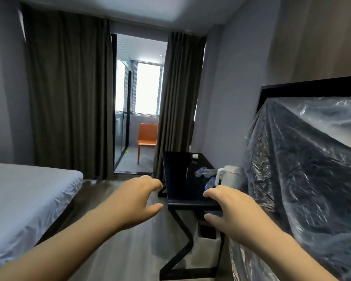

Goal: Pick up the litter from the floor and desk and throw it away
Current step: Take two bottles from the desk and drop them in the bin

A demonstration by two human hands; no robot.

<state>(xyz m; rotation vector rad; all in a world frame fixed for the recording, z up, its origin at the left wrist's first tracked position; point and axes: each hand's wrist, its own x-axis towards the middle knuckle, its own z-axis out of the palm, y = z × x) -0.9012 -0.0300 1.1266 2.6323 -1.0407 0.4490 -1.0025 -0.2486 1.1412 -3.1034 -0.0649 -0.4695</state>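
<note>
Now left hand [138,199] and right hand [230,206] reach out loose, holding nothing. Crushed plastic bottles [204,172] lie on the desk [190,203] just beyond the right hand (kettle [227,177] beside them); best grip one round its body.

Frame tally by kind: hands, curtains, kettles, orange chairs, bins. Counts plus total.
Hands: 2 (left hand, right hand)
Curtains: 2
Kettle: 1
Orange chair: 1
Bin: 1
Total: 7
</note>
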